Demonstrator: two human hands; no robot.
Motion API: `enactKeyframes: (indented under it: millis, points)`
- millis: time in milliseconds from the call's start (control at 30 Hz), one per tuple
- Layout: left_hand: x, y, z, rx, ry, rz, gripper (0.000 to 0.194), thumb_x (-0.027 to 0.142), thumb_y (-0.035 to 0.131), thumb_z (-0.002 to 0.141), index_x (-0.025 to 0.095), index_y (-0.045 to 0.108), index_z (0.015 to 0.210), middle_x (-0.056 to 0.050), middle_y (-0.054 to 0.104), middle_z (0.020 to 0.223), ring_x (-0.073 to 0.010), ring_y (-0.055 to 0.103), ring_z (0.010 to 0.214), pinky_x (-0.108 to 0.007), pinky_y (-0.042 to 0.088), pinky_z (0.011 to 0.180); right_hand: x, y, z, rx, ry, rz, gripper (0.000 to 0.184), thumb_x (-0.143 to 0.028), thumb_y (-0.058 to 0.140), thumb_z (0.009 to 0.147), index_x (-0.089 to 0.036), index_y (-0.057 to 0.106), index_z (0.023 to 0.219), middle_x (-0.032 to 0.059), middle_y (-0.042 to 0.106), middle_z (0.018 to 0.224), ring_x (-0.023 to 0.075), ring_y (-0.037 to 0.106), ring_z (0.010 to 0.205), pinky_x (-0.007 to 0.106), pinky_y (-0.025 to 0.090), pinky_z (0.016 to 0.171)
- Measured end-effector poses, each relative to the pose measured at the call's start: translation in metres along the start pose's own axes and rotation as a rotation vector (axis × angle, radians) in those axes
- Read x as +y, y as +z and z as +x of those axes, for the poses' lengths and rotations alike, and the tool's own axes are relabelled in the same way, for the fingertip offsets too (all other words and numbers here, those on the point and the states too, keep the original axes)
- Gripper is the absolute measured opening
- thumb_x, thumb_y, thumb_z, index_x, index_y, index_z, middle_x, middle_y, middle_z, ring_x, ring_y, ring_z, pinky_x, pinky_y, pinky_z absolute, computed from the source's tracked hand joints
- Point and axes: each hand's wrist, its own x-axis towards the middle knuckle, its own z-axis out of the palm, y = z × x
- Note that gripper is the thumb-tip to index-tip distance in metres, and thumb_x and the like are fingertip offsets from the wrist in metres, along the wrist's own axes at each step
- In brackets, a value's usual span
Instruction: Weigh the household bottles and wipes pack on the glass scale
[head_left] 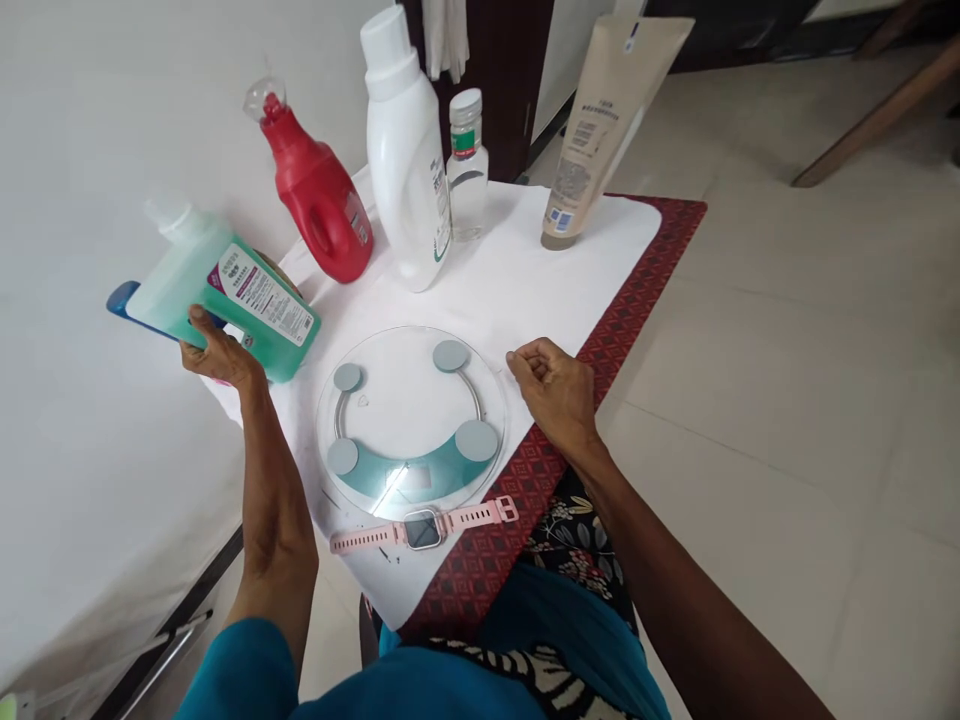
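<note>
My left hand (217,348) is closed around a long blue-handled object (139,308) in front of a green bottle (266,335) with a white label. The object's far end is partly hidden, so I cannot tell its exact kind. At the table's right edge, my right hand (553,385) is curled into a loose fist, nothing visible in it. Between my hands lies a round glass bathroom scale (409,395) with grey pads and a teal band. Below the scale, a pink-strapped smartwatch (422,530) is stretched out flat, its screen dark.
Behind the scale stand a red bottle (319,200), a white detergent bottle (405,160), a small clear bottle (466,190) and a beige tube (592,130). White cloth (592,230) and a red patterned border (641,285) cover the table. A wall borders the left.
</note>
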Motion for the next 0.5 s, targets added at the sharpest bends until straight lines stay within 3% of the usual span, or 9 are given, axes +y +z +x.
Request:
enactKeyframes:
  millis: [67, 133, 200, 267, 300, 367, 433, 500]
  points:
    - [0.007, -0.008, -0.003, -0.074, 0.001, 0.077, 0.041, 0.04, 0.053, 0.117, 0.023, 0.039, 0.083, 0.005, 0.037, 0.073, -0.0107, 0.038, 0.066, -0.027, 0.048, 0.069, -0.001, 0.0, 0.0, -0.004, 0.003, 0.01, 0.027, -0.048, 0.062, 0.091, -0.026, 0.059, 0.076, 0.0006, 0.066, 0.066, 0.0172, 0.056, 0.058, 0.034, 0.042, 0.066]
    - [0.018, -0.018, -0.006, -0.079, 0.07, 0.169, 0.033, 0.044, 0.058, 0.113, 0.022, 0.042, 0.095, 0.001, 0.048, 0.087, -0.0147, 0.051, 0.081, -0.034, 0.055, 0.087, -0.002, -0.001, 0.0, -0.014, 0.008, 0.022, 0.026, -0.048, 0.06, 0.091, -0.026, 0.058, 0.075, 0.0005, 0.065, 0.066, 0.0174, 0.056, 0.059, 0.034, 0.042, 0.066]
    - [0.035, -0.026, -0.012, 0.036, 0.236, 0.266, 0.042, 0.052, 0.07, 0.104, 0.022, 0.042, 0.113, -0.006, 0.051, 0.113, -0.021, 0.056, 0.111, -0.044, 0.052, 0.111, -0.002, -0.001, 0.001, -0.023, 0.007, 0.03, 0.026, -0.047, 0.06, 0.091, -0.026, 0.058, 0.076, 0.0005, 0.065, 0.066, 0.0177, 0.056, 0.059, 0.034, 0.041, 0.065]
    - [0.054, -0.026, -0.023, 0.084, 0.448, 0.299, 0.061, 0.063, 0.072, 0.098, 0.023, 0.039, 0.13, -0.011, 0.046, 0.132, -0.0253, 0.05, 0.13, -0.05, 0.042, 0.123, -0.002, -0.001, 0.001, -0.028, 0.002, 0.033, 0.025, -0.046, 0.059, 0.093, -0.027, 0.058, 0.077, 0.0005, 0.066, 0.067, 0.018, 0.056, 0.06, 0.034, 0.041, 0.065]
    - [0.064, -0.021, -0.031, 0.025, 0.534, 0.276, 0.064, 0.067, 0.069, 0.098, 0.023, 0.04, 0.134, -0.012, 0.045, 0.135, -0.0265, 0.05, 0.131, -0.051, 0.041, 0.123, -0.002, -0.001, 0.001, -0.028, 0.001, 0.034, 0.024, -0.046, 0.059, 0.093, -0.027, 0.058, 0.078, 0.0006, 0.066, 0.067, 0.0182, 0.057, 0.06, 0.033, 0.04, 0.065]
    - [0.08, 0.0, -0.049, -0.249, 0.617, 0.17, 0.062, 0.072, 0.065, 0.1, 0.022, 0.046, 0.131, -0.011, 0.05, 0.13, -0.0265, 0.055, 0.124, -0.051, 0.045, 0.115, -0.002, -0.001, 0.0, -0.03, 0.002, 0.037, 0.024, -0.045, 0.059, 0.094, -0.027, 0.058, 0.079, 0.001, 0.067, 0.069, 0.0185, 0.058, 0.061, 0.033, 0.04, 0.065]
    - [0.087, 0.034, -0.07, -0.535, 0.536, 0.054, 0.064, 0.075, 0.069, 0.099, 0.019, 0.053, 0.124, -0.011, 0.056, 0.122, -0.0257, 0.058, 0.118, -0.049, 0.047, 0.11, -0.002, -0.002, 0.0, -0.031, 0.006, 0.042, 0.023, -0.044, 0.059, 0.094, -0.027, 0.058, 0.08, 0.0015, 0.069, 0.07, 0.0187, 0.059, 0.062, 0.033, 0.041, 0.065]
    - [0.085, 0.074, -0.088, -0.758, 0.325, -0.064, 0.067, 0.079, 0.068, 0.099, 0.018, 0.053, 0.123, -0.013, 0.057, 0.121, -0.0236, 0.059, 0.111, -0.047, 0.049, 0.105, -0.001, -0.002, 0.001, -0.034, 0.009, 0.046, 0.022, -0.043, 0.059, 0.094, -0.027, 0.057, 0.08, 0.0016, 0.069, 0.071, 0.0187, 0.059, 0.062, 0.033, 0.041, 0.065]
